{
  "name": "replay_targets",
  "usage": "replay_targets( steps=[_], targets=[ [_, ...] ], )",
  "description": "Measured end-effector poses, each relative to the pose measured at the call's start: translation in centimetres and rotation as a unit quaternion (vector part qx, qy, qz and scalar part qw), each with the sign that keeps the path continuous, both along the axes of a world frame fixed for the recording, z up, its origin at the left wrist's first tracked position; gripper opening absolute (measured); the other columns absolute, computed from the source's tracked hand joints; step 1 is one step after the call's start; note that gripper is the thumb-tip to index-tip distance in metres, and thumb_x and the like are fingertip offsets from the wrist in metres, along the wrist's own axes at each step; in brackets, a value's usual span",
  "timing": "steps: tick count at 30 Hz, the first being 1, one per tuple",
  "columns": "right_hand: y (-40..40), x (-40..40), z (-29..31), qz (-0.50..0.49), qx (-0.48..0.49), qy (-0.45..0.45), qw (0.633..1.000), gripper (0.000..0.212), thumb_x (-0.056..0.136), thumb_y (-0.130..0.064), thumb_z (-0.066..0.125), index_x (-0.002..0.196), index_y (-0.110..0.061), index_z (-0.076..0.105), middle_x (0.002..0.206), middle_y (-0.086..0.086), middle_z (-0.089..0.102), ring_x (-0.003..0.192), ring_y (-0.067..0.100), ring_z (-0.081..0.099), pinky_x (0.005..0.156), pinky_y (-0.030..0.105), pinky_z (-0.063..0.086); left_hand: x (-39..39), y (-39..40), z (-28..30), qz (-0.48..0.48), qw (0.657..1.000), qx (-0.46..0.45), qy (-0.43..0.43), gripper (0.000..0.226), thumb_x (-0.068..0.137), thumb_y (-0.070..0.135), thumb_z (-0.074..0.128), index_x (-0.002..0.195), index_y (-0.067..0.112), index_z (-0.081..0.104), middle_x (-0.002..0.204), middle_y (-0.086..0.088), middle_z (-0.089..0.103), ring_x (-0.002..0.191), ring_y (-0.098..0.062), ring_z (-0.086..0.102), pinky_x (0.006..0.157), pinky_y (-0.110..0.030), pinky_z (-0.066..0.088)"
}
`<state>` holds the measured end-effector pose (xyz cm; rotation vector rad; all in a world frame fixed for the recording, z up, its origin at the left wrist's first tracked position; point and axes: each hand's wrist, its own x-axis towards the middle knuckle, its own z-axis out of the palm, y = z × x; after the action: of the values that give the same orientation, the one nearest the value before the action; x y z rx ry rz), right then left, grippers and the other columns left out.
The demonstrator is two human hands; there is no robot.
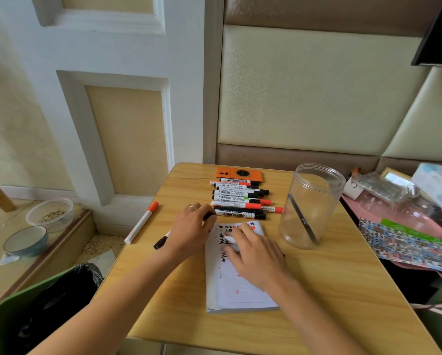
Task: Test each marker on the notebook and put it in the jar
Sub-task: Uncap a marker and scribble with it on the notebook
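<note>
**Markers lined up, one already in the jar**

Markers (240, 199) sit in a tight row at the far side of the wooden table (330, 290), roughly nine or ten of them, hard to count exactly since they overlap. All are slim white plastic barrels with printed labels, some with black caps, some with red-orange ones, lying side by side just beyond the notebook (236, 290). One more, an orange-capped marker (141, 222), lies apart by the left table edge, tilted diagonally. A single dark pen (301, 221) leans inside the jar (310, 206), which is clear plastic, round, lidless and standing upright to the right of the row.

The notebook is a thick white pad, its open page covered with black and red scribbles and characters near the top.

The left hand (189, 233) is curled around a black-capped marker (162, 242); the cap end pokes out to the lower left, with a ring on one finger. The right hand (255, 254) lies on the page, fingers spread over the scribbles; looks like it pinches something small and white, but it's too blurry to say.

An orange case (239, 173), flat and rectangular, lies behind the marker row.
</note>
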<state>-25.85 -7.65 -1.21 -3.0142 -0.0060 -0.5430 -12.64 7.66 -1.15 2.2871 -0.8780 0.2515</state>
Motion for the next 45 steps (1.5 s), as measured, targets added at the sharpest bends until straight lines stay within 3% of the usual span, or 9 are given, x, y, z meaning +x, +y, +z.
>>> replay_targets(
  steps=[10, 17, 23, 27, 30, 35, 40, 42, 45],
  targets=[
    [0.2, 0.0, -0.3, -0.012, -0.022, -0.021, 0.999, 0.024, 0.100, -0.039, 0.046, 0.109, -0.023, 0.061, 0.106, -0.006, 0.059, 0.069, 0.016, 0.063, 0.050, 0.026, 0.030, 0.9, -3.6, -0.9, 0.028, 0.998, -0.003, 0.063, 0.019, 0.094, 0.027, 0.068, 0.113, 0.025, 0.070, 0.104, 0.007, 0.051, 0.101, -0.012, 0.043, 0.085, -0.025, 0.036],
    [0.0, -0.1, 0.1, 0.000, 0.007, -0.009, 1.000, 0.025, 0.104, -0.038, 0.044, 0.116, -0.021, 0.058, 0.114, -0.007, 0.057, 0.081, 0.016, 0.063, 0.056, 0.026, 0.036, 0.2, -1.8, -0.8, 0.029, 0.996, -0.026, 0.081, 0.016, 0.099, 0.027, 0.061, 0.113, 0.021, 0.058, 0.116, 0.002, 0.055, 0.092, -0.011, 0.057, 0.085, -0.029, 0.052],
    [-0.3, -0.6, 0.8, -0.018, 0.097, 0.019, 0.995, 0.032, 0.108, -0.031, 0.034, 0.130, -0.021, 0.056, 0.125, -0.009, 0.049, 0.087, 0.012, 0.052, 0.066, 0.030, 0.045, -3.8, 0.8, -0.9, -0.016, 0.999, 0.020, 0.024, 0.029, 0.100, 0.046, 0.051, 0.122, 0.027, 0.043, 0.129, 0.008, 0.037, 0.117, -0.010, 0.038, 0.101, -0.028, 0.036],
    [-0.6, -1.0, 1.4, -0.009, 0.174, 0.024, 0.984, 0.045, 0.108, -0.024, 0.037, 0.153, -0.027, 0.042, 0.120, -0.009, 0.043, 0.081, 0.006, 0.051, 0.064, 0.019, 0.038, -5.8, 3.0, -1.1, -0.087, 0.992, 0.095, 0.011, 0.058, 0.094, 0.068, 0.043, 0.139, 0.032, 0.038, 0.148, 0.011, 0.030, 0.133, -0.008, 0.033, 0.114, -0.032, 0.031],
    [-1.0, -1.7, 2.0, 0.010, 0.234, 0.010, 0.972, 0.030, 0.109, -0.020, 0.038, 0.138, -0.030, 0.038, 0.103, -0.014, 0.047, 0.072, 0.000, 0.050, 0.058, 0.019, 0.041, -6.0, 3.9, -1.5, -0.093, 0.985, 0.140, 0.020, 0.074, 0.089, 0.079, 0.040, 0.150, 0.038, 0.028, 0.161, 0.012, 0.018, 0.148, -0.009, 0.019, 0.122, -0.034, 0.020],
    [-2.1, -2.6, 3.3, 0.022, 0.485, -0.027, 0.874, 0.023, 0.107, -0.007, 0.045, 0.101, -0.023, 0.062, 0.097, -0.007, 0.065, 0.085, 0.017, 0.067, 0.082, 0.038, 0.062, -5.9, 3.7, -1.6, -0.109, 0.982, 0.154, 0.005, 0.073, 0.094, 0.072, 0.041, 0.157, 0.040, 0.022, 0.168, 0.013, 0.005, 0.153, -0.004, -0.006, 0.122, -0.030, 0.000],
    [-2.1, -2.9, 3.2, 0.053, 0.791, 0.032, 0.609, 0.034, 0.105, 0.002, 0.046, 0.121, -0.012, 0.073, 0.103, 0.015, 0.072, 0.096, 0.027, 0.072, 0.092, 0.043, 0.059, -5.7, 3.8, -1.7, -0.120, 0.975, 0.189, 0.010, 0.071, 0.097, 0.071, 0.033, 0.159, 0.039, 0.017, 0.168, 0.011, 0.009, 0.154, -0.004, -0.008, 0.126, -0.032, -0.001],
    [-1.8, -2.7, 2.8, 0.055, 0.800, 0.044, 0.596, 0.032, 0.101, 0.006, 0.051, 0.122, -0.007, 0.070, 0.100, 0.014, 0.073, 0.096, 0.028, 0.071, 0.083, 0.038, 0.061, -5.8, 4.0, -1.5, -0.126, 0.972, 0.199, 0.009, 0.071, 0.098, 0.071, 0.030, 0.159, 0.040, 0.014, 0.169, 0.011, 0.007, 0.154, -0.005, -0.009, 0.125, -0.030, -0.004],
    [-0.7, -2.8, 2.5, 0.031, 0.727, 0.058, 0.683, 0.015, 0.098, -0.008, 0.066, 0.110, -0.017, 0.070, 0.089, 0.013, 0.069, 0.079, 0.024, 0.066, 0.056, 0.025, 0.050, -5.9, 4.3, -1.4, -0.130, 0.968, 0.213, 0.009, 0.073, 0.097, 0.073, 0.026, 0.160, 0.040, 0.010, 0.169, 0.011, 0.002, 0.153, -0.004, -0.013, 0.124, -0.030, -0.008]
  ],
)
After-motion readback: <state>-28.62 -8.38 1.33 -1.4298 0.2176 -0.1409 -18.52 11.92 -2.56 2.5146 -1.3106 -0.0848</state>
